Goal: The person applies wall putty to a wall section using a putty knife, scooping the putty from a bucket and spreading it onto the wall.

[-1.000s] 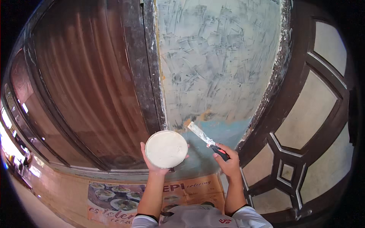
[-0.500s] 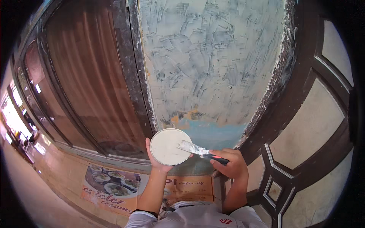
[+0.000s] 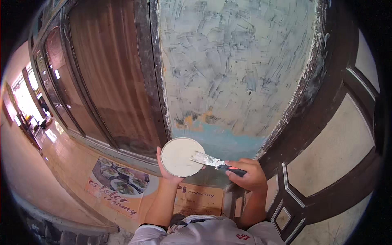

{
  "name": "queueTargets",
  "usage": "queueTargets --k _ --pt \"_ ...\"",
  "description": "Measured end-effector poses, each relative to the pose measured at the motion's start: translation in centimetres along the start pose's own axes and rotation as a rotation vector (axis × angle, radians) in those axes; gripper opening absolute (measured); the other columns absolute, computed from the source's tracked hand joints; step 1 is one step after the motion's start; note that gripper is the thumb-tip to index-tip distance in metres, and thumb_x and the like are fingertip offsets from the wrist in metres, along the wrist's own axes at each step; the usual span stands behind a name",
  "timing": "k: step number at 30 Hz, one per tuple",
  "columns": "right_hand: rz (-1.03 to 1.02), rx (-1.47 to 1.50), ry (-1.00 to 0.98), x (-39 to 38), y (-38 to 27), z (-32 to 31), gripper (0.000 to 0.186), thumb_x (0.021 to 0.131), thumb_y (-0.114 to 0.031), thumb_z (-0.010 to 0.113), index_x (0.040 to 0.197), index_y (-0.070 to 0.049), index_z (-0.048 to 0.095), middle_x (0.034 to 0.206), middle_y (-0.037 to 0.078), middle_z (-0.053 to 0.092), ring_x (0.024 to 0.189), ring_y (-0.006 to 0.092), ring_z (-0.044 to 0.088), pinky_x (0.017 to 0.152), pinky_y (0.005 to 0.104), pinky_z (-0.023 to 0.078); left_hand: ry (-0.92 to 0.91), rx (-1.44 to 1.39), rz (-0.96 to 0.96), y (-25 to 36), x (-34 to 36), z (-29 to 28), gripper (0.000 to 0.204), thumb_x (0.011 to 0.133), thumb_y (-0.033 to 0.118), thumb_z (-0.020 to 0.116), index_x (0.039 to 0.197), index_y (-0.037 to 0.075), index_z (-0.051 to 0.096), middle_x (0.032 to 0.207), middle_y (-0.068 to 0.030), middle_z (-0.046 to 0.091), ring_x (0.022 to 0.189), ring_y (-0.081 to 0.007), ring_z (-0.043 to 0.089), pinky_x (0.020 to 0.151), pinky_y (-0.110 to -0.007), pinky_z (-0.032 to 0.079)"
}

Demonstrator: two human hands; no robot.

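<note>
My left hand [image 3: 169, 174] holds up a round, pale lid-like disc [image 3: 179, 157] from below, its fingers wrapped about the rim. The disc's face is off-white and looks smooth. In my right hand [image 3: 250, 174] is a putty knife [image 3: 233, 168] with a black and red handle. White paste coats its blade, whose tip lies over the disc's right part; whether it touches I cannot tell. Beyond both hands stands a wall panel [image 3: 228, 61] smeared with greyish-white strokes, with a bare light-blue strip [image 3: 220, 136] low on it.
A dark wooden frame with a curtained window [image 3: 114, 73] stands left of the panel. To the right is a dark panelled door [image 3: 326, 159] with pale insets. Printed banner sheets [image 3: 118, 183] lie on the tiled floor [image 3: 77, 163]. A low stone-like edge [image 3: 65, 232] shows at lower left.
My view has shifted slightly, so the wall and window appear farther right and the banner tilts more. Both hands keep nearly the same pose, the knife still over the disc.
</note>
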State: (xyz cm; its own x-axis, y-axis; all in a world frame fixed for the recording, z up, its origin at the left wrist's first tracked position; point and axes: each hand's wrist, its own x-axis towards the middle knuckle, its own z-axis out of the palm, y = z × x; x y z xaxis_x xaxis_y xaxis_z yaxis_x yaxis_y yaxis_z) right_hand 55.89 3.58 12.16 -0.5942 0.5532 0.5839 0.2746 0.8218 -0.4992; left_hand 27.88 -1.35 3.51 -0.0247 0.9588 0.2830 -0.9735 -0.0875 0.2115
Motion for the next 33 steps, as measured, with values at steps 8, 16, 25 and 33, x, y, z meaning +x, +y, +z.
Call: queueTargets --k 8,16,25,33 --pt "0.080 0.007 -0.091 -0.4 0.5 0.0 0.034 0.073 -0.009 0.083 0.106 -0.004 0.080 0.078 0.012 0.069 0.064 0.0266 0.065 0.060 0.0346 0.051 0.146 0.063 0.073 -0.8 -0.1 -0.8 0.097 0.091 0.081 0.043 0.153 0.007 0.045 0.154 -0.0258 0.047 0.135 -0.0554 0.047 0.107 -0.075 0.039" --pt "-0.032 0.035 -0.032 -0.4 1.8 0.1 0.034 0.074 -0.011 0.084 0.107 -0.006 0.080 0.075 0.012 0.067 0.065 0.0285 0.065 0.061 0.0363 0.052 0.150 0.043 0.075 -1.3 -0.4 0.0 0.095 0.092 0.081 0.040 0.153 0.007 0.045 0.155 -0.0237 0.045 0.132 -0.0540 0.049 0.101 -0.083 0.037" --pt "-0.009 0.034 -0.122 1.4 2.7 0.2 0.033 0.077 -0.014 0.084 0.109 -0.009 0.080 0.074 0.011 0.067 0.064 0.0276 0.064 0.062 0.0370 0.052 0.194 0.011 0.153 -1.2 1.3 -1.3 0.097 0.091 0.081 0.042 0.152 0.006 0.046 0.154 -0.0273 0.046 0.135 -0.0560 0.046 0.106 -0.076 0.040" --pt "-0.113 0.122 0.043 3.7 4.2 1.0 0.031 0.076 -0.013 0.084 0.106 -0.007 0.079 0.077 0.012 0.069 0.066 0.0284 0.066 0.062 0.0368 0.053 0.043 0.022 0.153 -0.1 3.7 -0.5 0.099 0.092 0.081 0.042 0.154 0.004 0.044 0.155 -0.0282 0.044 0.136 -0.0557 0.045 0.111 -0.072 0.037"
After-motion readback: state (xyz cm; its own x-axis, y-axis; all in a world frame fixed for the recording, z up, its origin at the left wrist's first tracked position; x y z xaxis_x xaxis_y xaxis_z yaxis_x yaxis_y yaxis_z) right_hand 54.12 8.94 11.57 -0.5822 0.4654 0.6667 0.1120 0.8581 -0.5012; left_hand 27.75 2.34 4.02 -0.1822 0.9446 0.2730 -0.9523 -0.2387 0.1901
